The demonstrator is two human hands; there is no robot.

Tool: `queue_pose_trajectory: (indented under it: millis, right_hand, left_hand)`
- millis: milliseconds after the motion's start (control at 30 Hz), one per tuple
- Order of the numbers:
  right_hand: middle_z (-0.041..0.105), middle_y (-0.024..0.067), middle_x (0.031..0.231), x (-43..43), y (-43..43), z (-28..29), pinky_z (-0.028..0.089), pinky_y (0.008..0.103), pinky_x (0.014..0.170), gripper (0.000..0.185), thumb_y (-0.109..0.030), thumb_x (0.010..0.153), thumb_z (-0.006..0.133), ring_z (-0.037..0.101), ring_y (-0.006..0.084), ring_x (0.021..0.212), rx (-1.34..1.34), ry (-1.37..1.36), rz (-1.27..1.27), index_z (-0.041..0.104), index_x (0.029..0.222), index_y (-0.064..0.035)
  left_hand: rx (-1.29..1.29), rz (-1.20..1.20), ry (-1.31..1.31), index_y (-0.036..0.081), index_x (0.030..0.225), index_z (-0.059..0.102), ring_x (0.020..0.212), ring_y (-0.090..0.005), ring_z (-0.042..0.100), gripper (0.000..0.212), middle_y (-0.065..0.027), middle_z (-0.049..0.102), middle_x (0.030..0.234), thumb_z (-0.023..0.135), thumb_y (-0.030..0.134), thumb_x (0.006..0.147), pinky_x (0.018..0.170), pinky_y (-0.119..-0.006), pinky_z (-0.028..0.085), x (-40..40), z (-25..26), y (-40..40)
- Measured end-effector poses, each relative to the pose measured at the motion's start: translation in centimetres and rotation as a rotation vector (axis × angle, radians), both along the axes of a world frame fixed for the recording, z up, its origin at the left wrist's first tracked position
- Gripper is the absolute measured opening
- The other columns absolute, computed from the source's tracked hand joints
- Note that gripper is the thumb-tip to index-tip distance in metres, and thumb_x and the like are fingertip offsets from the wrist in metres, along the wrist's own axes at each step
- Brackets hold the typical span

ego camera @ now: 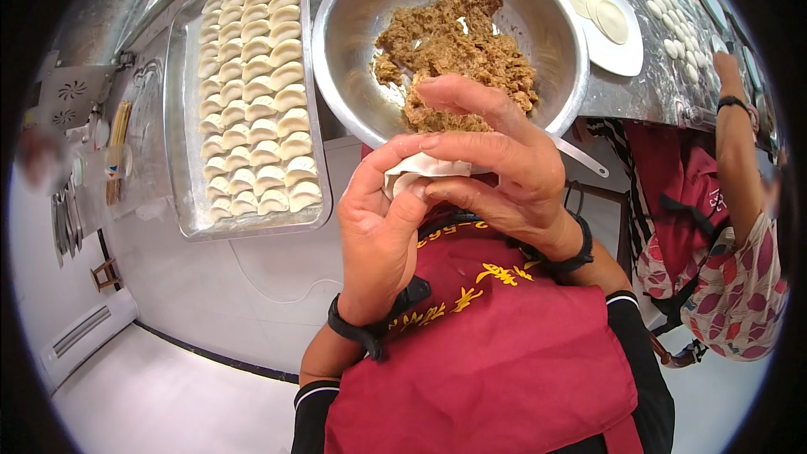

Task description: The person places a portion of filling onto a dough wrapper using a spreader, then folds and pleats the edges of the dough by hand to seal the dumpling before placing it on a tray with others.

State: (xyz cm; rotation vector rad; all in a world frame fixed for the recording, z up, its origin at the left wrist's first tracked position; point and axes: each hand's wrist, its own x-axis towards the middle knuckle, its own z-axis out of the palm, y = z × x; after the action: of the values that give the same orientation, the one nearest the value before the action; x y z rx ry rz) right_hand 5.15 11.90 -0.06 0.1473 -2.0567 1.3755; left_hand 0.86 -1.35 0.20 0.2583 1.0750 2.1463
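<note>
Between both hands is a folded dumpling (422, 170), its white edge pinched under the fingers. My left hand (381, 221) grips one end, thumb in front and index finger behind. From the other side my right hand (504, 151) presses the dough with thumb and index finger, its other fingers raised. Part of the dumpling is hidden by the fingers. Just beyond the hands stands a large steel bowl (343, 50) holding brown minced filling (454, 57). A metal spoon or ladle handle (580, 156) juts out past the bowl's near right rim.
Rows of shaped dumplings (258, 101) fill much of a metal tray (183, 202) at left. A white plate (624, 63) carries several round wrappers (610, 20). Dough pieces (678, 28) lie on the floured worktop (605, 98). At right, a co-worker's arm (734, 120) reaches over it.
</note>
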Motion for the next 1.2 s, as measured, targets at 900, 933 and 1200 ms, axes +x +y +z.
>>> queue_pose_trajectory:
  millis: [900,933,1200]
  right_hand:
    - [0.052,0.016,0.1,0.0,0.3,-0.5,0.041,0.0337,0.075,0.02,-0.006,0.06,0.065,0.051,0.0275,0.09,0.086,0.017,-0.007,0.054,0.076,-0.0021]
    - [0.053,0.0165,0.1,0.0,0.3,-0.6,0.041,0.0344,0.076,0.021,-0.007,0.06,0.066,0.051,0.028,0.091,0.089,0.011,-0.018,0.054,0.076,-0.0021]
    - [0.052,0.0165,0.102,0.2,0.7,-1.3,0.042,0.0325,0.074,0.02,-0.005,0.06,0.065,0.051,0.027,0.09,0.13,0.033,0.044,0.054,0.077,-0.002]
  left_hand:
    - [-0.02,-0.058,0.046,-0.006,0.116,0.034,0.102,-0.0221,0.046,0.04,-0.0173,0.043,0.113,0.045,-0.002,0.078,0.087,-0.033,0.04,-0.1,-0.4,0.0]
    - [-0.01,-0.049,0.047,-0.006,0.116,0.034,0.103,-0.0223,0.046,0.04,-0.0173,0.043,0.113,0.045,-0.002,0.078,0.087,-0.034,0.04,0.0,-0.5,0.0]
    - [-0.296,-0.056,0.517,-0.004,0.115,0.038,0.1,-0.0139,0.046,0.038,-0.0104,0.046,0.112,0.043,-0.007,0.077,0.084,-0.024,0.037,0.4,-0.3,0.1]
